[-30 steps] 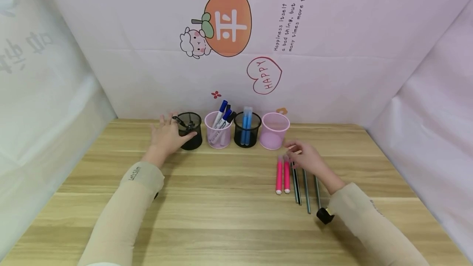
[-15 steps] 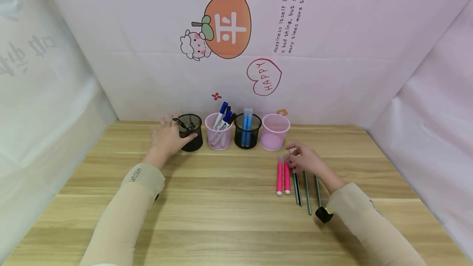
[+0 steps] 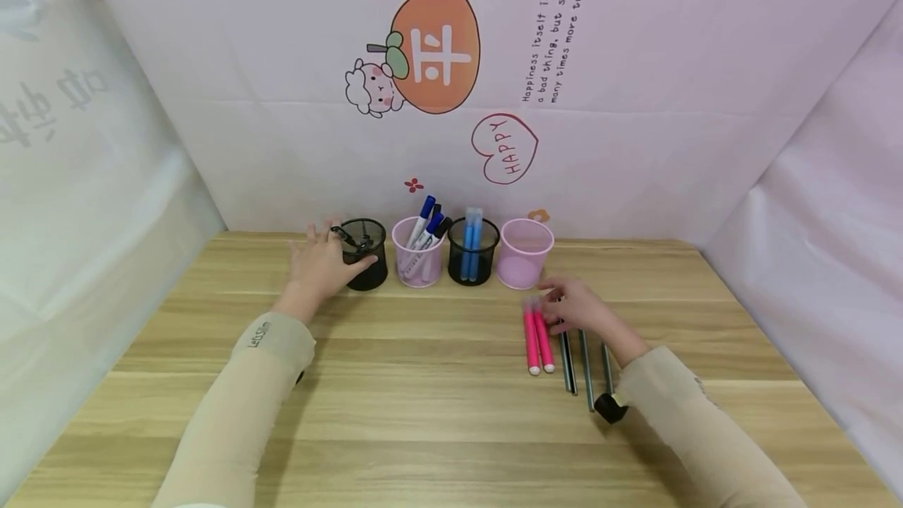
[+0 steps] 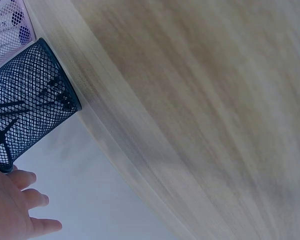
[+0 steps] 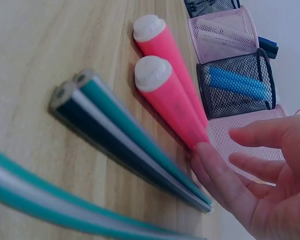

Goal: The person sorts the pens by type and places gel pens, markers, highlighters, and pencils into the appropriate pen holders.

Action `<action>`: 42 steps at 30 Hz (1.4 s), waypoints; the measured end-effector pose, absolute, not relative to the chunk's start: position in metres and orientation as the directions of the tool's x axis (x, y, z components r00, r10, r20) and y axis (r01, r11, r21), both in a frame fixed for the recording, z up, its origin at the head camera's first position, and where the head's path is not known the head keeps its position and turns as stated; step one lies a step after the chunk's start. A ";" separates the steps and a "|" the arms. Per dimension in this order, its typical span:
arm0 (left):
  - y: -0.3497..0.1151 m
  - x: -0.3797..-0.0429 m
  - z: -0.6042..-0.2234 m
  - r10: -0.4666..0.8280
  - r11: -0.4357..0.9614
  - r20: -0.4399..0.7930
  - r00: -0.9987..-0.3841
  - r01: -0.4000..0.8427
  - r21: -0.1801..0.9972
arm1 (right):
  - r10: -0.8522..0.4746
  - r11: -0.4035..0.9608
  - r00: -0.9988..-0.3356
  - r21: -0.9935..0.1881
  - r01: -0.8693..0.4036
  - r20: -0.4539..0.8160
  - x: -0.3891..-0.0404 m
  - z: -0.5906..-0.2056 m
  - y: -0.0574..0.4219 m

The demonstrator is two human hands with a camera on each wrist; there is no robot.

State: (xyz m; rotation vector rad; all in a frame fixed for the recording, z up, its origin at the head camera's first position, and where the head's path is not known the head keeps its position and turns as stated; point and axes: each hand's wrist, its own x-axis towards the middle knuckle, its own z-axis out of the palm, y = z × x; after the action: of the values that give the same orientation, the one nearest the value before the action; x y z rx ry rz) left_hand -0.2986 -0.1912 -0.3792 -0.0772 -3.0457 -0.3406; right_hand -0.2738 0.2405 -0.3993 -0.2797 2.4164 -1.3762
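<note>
My left hand (image 3: 317, 266) is at the leftmost black mesh cup (image 3: 368, 269), thumb along its front and the other fingers spread straight on its far left side. Dark slender items lie inside that cup. My right hand (image 3: 582, 310) reaches over the cap ends of two pink markers (image 3: 542, 339) lying side by side on the table. In the right wrist view, loosely bent fingers (image 5: 215, 167) touch the near pink marker (image 5: 170, 102), with a gap to the upper fingers. Right beside the markers lie green-and-black striped pencils (image 5: 125, 140), partly under the hand.
Along the back stand a pink mesh cup (image 3: 407, 261) with white markers, a black mesh cup (image 3: 458, 257) holding blue markers, and another pink mesh cup (image 3: 522, 265). A printed cloth (image 3: 296, 155) hangs behind the wooden table (image 3: 423, 414).
My right hand has shifted slightly left, and the cap ends of the two pink markers have swung left with it. My left hand stays at the black cup.
</note>
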 end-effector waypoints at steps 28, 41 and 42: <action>-0.192 -0.299 -0.380 0.045 0.974 0.087 -0.995 0.063 0.218 | -0.335 0.658 -0.899 -0.753 -0.010 -0.281 -0.280 -0.402 0.224; -0.192 -0.299 -0.380 0.042 0.974 0.087 -0.995 0.060 0.219 | -0.327 0.669 -0.905 -0.743 -0.019 -0.271 -0.281 -0.400 0.224; -0.192 -0.299 -0.380 0.042 0.974 0.086 -0.995 0.060 0.218 | -0.329 0.670 -0.906 -0.742 -0.025 -0.266 -0.280 -0.399 0.224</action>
State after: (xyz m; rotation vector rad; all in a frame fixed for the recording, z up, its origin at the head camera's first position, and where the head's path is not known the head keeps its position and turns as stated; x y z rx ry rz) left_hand -0.2985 -0.1916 -0.3797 -0.0783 -3.0411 -0.3397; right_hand -0.2803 0.2245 -0.3988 -0.2785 2.5066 -1.1048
